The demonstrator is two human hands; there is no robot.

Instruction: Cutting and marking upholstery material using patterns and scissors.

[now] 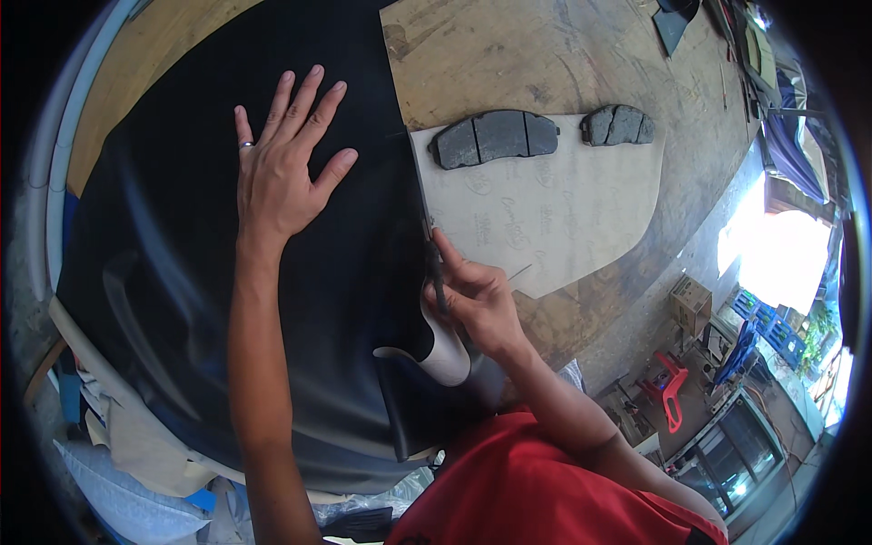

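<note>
My left hand (pixel 286 182) lies flat on a large sheet of smooth black leatherette (pixel 182 154), fingers spread and a ring on one of them. At the sheet's right edge, my right hand (pixel 486 304) grips a pair of scissors (pixel 435 272) by the dark handles. The blades point away from me along the border of a pale printed sheet (pixel 554 218). Two dark grey brake pads, a larger one (pixel 500 139) and a smaller one (pixel 619 125), rest on that pale sheet. Below the scissors, a cut flap (pixel 448 356) curls up and shows its whitish backing.
A worn wooden table (pixel 509 54) lies under the sheets. Dark scraps (pixel 672 32) and tools sit at its far right edge. Beyond it on the right are a cardboard box (pixel 690 304) and a red plastic object (pixel 670 391). Bundled cloth (pixel 132 495) is at the lower left.
</note>
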